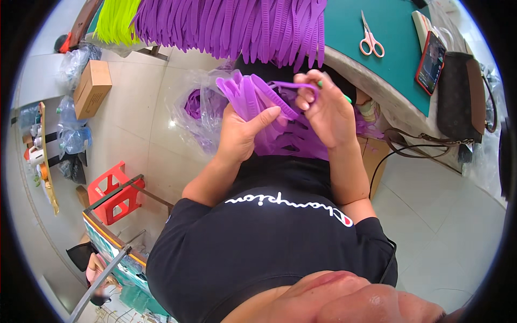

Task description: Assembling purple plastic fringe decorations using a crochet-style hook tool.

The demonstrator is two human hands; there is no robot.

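My left hand (239,129) is closed around a bundle of purple rubbery straps (246,99), with its thumb pressed across them. Some of these straps show ridged edges. To the right, my right hand (329,116) is raised with curled fingers, pinching one thin purple strap (293,85) that runs over toward the bundle. Small bright green bits (347,99) show at its fingers; what they are I cannot make out. Below both hands, more purple straps (285,137) lie across my lap, partly hidden by my hands.
Rows of purple straps (226,27) and lime-green straps (116,21) hang over the edge of the green-topped table (344,27). Pink-handled scissors (371,43), a phone (431,63) and a brown bag (460,97) are at the right. A red stool (113,194) and a cardboard box (92,89) stand left.
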